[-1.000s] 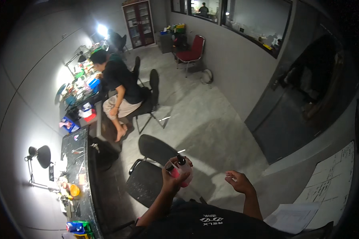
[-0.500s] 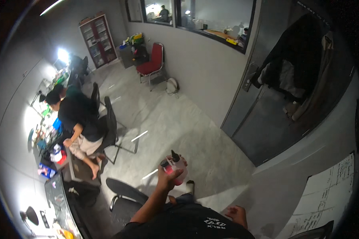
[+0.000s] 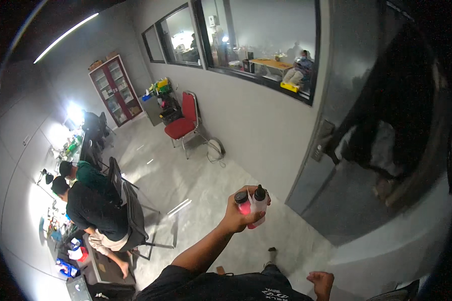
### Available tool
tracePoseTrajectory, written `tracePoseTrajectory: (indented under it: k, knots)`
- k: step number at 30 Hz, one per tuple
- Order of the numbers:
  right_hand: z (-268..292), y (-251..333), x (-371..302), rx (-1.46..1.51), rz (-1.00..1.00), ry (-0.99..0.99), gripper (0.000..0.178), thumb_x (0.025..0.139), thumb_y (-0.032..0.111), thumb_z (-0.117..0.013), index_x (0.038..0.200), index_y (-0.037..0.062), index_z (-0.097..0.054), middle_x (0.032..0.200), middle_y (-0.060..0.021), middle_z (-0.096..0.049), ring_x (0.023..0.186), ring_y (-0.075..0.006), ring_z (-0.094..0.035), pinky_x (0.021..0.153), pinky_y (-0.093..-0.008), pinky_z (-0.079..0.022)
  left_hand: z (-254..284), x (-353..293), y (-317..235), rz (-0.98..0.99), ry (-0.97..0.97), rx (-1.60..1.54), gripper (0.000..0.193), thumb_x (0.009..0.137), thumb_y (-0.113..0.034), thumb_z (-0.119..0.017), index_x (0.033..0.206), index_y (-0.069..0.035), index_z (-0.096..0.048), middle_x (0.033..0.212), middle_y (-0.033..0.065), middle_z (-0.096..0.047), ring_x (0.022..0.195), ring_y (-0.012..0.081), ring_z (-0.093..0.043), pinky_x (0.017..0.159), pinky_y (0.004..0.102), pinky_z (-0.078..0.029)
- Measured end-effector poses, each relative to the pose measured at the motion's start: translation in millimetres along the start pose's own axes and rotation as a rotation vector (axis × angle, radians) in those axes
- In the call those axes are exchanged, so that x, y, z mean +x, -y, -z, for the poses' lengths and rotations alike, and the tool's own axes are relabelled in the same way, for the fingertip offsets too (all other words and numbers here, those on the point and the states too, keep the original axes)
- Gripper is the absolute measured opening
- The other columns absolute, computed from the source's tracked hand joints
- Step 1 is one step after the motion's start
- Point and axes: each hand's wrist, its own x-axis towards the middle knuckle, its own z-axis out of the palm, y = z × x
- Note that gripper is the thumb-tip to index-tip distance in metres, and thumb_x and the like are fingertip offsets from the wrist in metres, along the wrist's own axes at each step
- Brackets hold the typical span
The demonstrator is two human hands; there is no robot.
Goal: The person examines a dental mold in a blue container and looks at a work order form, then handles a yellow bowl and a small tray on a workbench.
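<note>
My left hand reaches forward over the floor, its fingers wrapped round two small bottles side by side. One bottle has a flat black cap and looks pink. The other, a translucent squeeze bottle, carries a pointed black nozzle; pink shows low between the two. Fingers cover the bottles' lower sides. Low at the right, beside my dark shirt, my right hand hangs with curled fingers and nothing visible in it.
A grey door with dark clothes hanging on it stands at the right. Farther off are a red chair and a round pale object with a cord. Two people sit at a lit, cluttered bench on the left; one black chair juts into the floor.
My view has turned up and ahead, showing more of the windows. The left hand with both bottles has moved to the right and farther out. The right hand is lower and more curled.
</note>
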Motion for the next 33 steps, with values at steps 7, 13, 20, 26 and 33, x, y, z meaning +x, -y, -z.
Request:
tracePoseTrajectory:
  k: [7, 13, 20, 26, 33]
  knots:
    - [-51.6, 31.1, 187.7, -0.174, 0.118, 0.409, 0.017, 0.083, -0.004, -0.072, 0.096, -0.0134, -0.066, 0.084, -0.0167, -0.072, 0.075, -0.0208, -0.070, 0.073, -0.0337, -0.059, 65.7, 55.9, 45.1, -0.016, -0.185, -0.004, 0.049, 0.075, -0.011, -0.081, 0.117, 0.000, -0.058, 0.106, 0.0118, -0.066, 0.101, 0.0228, -0.064, 0.091, 0.0400, -0.051]
    - [-174.6, 221.0, 317.8, -0.406, 0.335, 0.690, 0.022, 0.077, -0.001, -0.080, 0.097, -0.0048, -0.070, 0.084, -0.0112, -0.073, 0.077, -0.0189, -0.071, 0.072, -0.0334, -0.058, 131.9, 30.1, 84.0, -0.001, -0.580, 0.004, 0.051, 0.072, -0.007, -0.082, 0.116, -0.001, -0.058, 0.106, 0.0138, -0.065, 0.101, 0.0243, -0.064, 0.089, 0.0406, -0.052]
    - [-364.5, 373.4, 349.4, -0.402, 0.686, 1.001, 0.028, 0.070, 0.007, -0.087, 0.092, -0.0009, -0.072, 0.082, -0.0079, -0.073, 0.079, -0.0160, -0.069, 0.077, -0.0332, -0.055, 186.6, -7.9, 92.3, 0.010, -1.009, -0.054, 0.051, 0.073, -0.002, -0.080, 0.118, 0.001, -0.057, 0.108, 0.0129, -0.067, 0.103, 0.0229, -0.066, 0.092, 0.0385, -0.053]
    - [-523.6, 398.3, 318.5, -0.358, 0.711, 1.360, 0.026, 0.067, 0.000, -0.088, 0.086, -0.0026, -0.072, 0.075, -0.0049, -0.070, 0.071, -0.0111, -0.066, 0.071, -0.0275, -0.055, 282.5, -8.4, 88.9, 0.024, -1.190, 0.049, 0.051, 0.073, 0.001, -0.077, 0.121, 0.002, -0.057, 0.106, 0.0135, -0.069, 0.101, 0.0222, -0.067, 0.092, 0.0375, -0.054]
    - [-627.1, 415.0, 303.8, -0.575, 0.650, 1.536, 0.019, 0.083, 0.008, -0.079, 0.098, -0.0031, -0.074, 0.089, -0.0086, -0.076, 0.087, -0.0115, -0.068, 0.080, -0.0281, -0.053, 411.1, 21.8, 49.3, -0.054, -1.100, 0.256, 0.053, 0.074, -0.012, -0.080, 0.120, 0.002, -0.058, 0.109, 0.0125, -0.069, 0.101, 0.0206, -0.066, 0.092, 0.0357, -0.052]
